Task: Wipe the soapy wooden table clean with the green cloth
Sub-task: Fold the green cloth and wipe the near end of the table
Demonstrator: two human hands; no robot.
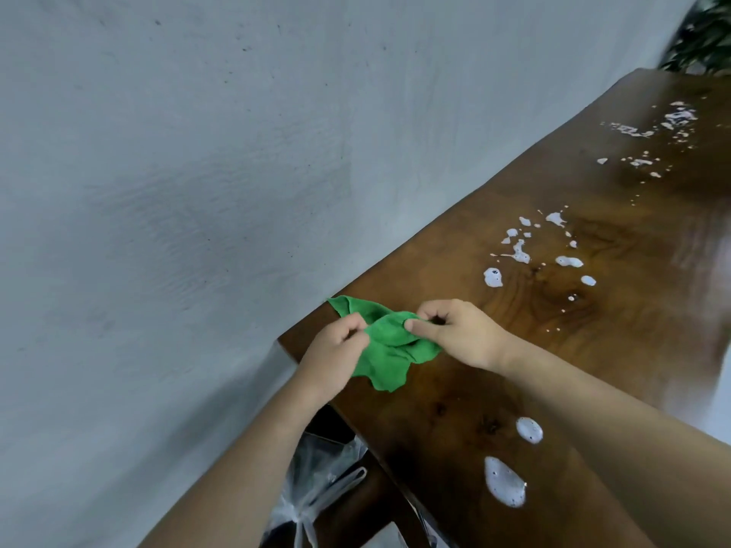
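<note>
Soap foam (505, 486) on wooden table (593, 350), left hand (336, 350), right hand (459, 334) both pinching green cloth (389, 352)

Both bare forearms reaching forward, converging over the table's near-left corner. Left hand (336, 346) pinching the green cloth (389, 350) between thumb and curled fingers; right hand (455, 334) gripping it likewise, knuckles up, thumb pressed on top.
</note>
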